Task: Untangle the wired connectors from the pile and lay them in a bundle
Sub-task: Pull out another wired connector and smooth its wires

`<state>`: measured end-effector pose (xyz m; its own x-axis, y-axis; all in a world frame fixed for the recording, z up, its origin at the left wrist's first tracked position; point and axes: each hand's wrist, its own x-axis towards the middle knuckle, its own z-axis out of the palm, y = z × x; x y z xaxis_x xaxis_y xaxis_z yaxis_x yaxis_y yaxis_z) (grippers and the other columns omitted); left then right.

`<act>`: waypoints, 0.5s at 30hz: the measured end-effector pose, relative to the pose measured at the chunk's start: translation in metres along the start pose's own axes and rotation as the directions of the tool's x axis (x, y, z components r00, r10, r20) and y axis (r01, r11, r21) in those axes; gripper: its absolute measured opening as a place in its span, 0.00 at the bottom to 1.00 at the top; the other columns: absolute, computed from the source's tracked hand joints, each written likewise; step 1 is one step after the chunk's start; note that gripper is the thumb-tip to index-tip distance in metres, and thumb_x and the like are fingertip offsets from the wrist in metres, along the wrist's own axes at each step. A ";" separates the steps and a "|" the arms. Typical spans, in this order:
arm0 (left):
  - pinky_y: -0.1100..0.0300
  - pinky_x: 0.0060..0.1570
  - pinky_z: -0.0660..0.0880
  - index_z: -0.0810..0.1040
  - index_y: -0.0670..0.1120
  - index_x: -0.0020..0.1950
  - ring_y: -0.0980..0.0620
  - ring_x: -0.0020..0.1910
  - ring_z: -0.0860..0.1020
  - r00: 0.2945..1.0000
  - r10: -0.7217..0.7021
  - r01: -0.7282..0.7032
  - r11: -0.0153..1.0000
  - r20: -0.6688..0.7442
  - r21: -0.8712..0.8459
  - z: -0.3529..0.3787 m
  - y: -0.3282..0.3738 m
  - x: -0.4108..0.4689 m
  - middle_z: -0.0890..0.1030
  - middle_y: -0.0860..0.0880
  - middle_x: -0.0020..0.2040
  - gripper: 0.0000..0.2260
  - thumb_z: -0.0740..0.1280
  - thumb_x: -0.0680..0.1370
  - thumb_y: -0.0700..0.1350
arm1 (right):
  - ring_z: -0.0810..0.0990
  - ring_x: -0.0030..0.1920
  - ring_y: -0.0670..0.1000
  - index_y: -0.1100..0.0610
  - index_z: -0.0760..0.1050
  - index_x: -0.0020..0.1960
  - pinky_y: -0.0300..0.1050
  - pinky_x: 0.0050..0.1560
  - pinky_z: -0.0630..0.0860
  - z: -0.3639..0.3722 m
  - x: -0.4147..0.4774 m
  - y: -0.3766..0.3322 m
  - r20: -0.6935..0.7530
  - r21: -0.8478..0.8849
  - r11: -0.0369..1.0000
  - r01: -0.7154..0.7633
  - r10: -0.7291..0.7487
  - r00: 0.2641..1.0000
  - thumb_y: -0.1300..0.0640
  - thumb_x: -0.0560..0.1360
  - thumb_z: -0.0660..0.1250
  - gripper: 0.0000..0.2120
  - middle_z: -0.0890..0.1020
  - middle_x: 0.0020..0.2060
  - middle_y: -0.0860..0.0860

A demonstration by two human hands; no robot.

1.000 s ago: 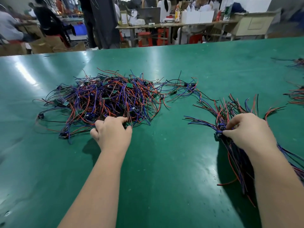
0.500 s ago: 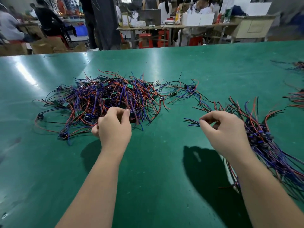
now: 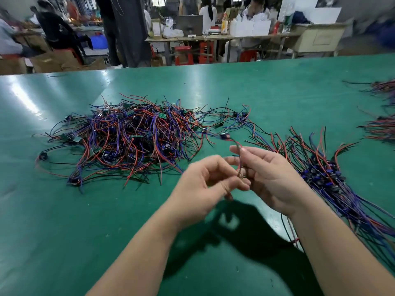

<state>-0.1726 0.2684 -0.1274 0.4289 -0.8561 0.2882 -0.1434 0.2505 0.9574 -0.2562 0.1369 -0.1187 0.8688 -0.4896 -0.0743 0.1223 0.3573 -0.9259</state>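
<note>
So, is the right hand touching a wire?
Touching. The head view shows the wire running between the thumb and fingers of the right hand, which pinch it above the table. The left hand pinches the same wire lower down.

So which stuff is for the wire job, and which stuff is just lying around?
For the job:
tangled pile
wired connector, pinched by left hand and right hand
bundle
green table

Just lying about:
far wire heaps
red stools
cardboard boxes
monitor
</note>
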 end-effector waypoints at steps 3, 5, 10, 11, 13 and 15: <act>0.63 0.36 0.76 0.72 0.45 0.39 0.52 0.37 0.81 0.993 -0.080 0.075 0.996 0.087 0.055 0.004 -0.007 -0.002 0.83 0.48 0.38 0.10 0.71 0.73 0.34 | 0.72 0.25 0.43 0.60 0.80 0.47 0.32 0.25 0.69 -0.003 -0.001 -0.002 -0.016 0.016 1.000 0.005 -0.005 1.000 0.58 0.63 0.70 0.13 0.84 0.37 0.55; 0.58 0.40 0.76 0.74 0.47 0.38 0.47 0.39 0.80 0.990 -0.113 0.103 0.987 0.078 0.126 0.002 -0.010 -0.002 0.82 0.45 0.37 0.08 0.72 0.73 0.39 | 0.71 0.24 0.43 0.59 0.82 0.45 0.31 0.24 0.69 -0.006 -0.002 -0.004 -0.024 0.026 0.999 0.018 -0.018 1.000 0.59 0.64 0.70 0.10 0.83 0.33 0.54; 0.58 0.43 0.78 0.75 0.45 0.45 0.50 0.38 0.84 0.923 -0.310 0.327 0.944 -0.226 0.039 -0.003 -0.013 0.008 0.85 0.46 0.44 0.21 0.59 0.70 0.63 | 0.74 0.27 0.43 0.58 0.85 0.42 0.29 0.27 0.69 -0.007 -0.005 -0.004 0.071 -0.052 0.998 0.025 -0.022 0.997 0.60 0.64 0.68 0.09 0.81 0.30 0.54; 0.60 0.41 0.77 0.76 0.45 0.48 0.51 0.38 0.84 0.899 -0.354 0.355 0.934 -0.258 -0.045 -0.005 -0.012 0.011 0.85 0.47 0.44 0.24 0.57 0.69 0.64 | 0.73 0.27 0.43 0.57 0.85 0.43 0.30 0.27 0.69 -0.007 -0.006 -0.004 0.108 -0.079 0.997 0.017 -0.009 0.994 0.61 0.64 0.69 0.09 0.81 0.30 0.54; 0.61 0.42 0.77 0.76 0.45 0.54 0.53 0.39 0.83 0.883 -0.384 0.323 0.914 -0.270 -0.244 -0.009 -0.011 0.013 0.85 0.48 0.45 0.25 0.56 0.70 0.62 | 0.72 0.27 0.44 0.56 0.85 0.44 0.30 0.27 0.68 -0.003 -0.009 -0.002 0.193 -0.139 0.990 0.000 0.027 0.981 0.60 0.63 0.70 0.10 0.81 0.30 0.54; 0.60 0.43 0.80 0.75 0.43 0.54 0.53 0.40 0.84 0.894 -0.354 0.213 0.876 -0.276 -0.434 -0.012 -0.009 0.014 0.86 0.48 0.45 0.20 0.59 0.72 0.57 | 0.73 0.27 0.43 0.56 0.85 0.45 0.31 0.27 0.68 0.000 -0.010 0.001 0.262 -0.202 0.979 -0.005 0.059 0.963 0.59 0.63 0.71 0.11 0.82 0.31 0.54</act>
<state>-0.1546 0.2598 -0.1319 0.6805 -0.7287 -0.0770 0.3525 0.2334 0.9062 -0.2650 0.1419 -0.1189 0.9698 -0.2421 -0.0289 0.0184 0.1912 -0.9814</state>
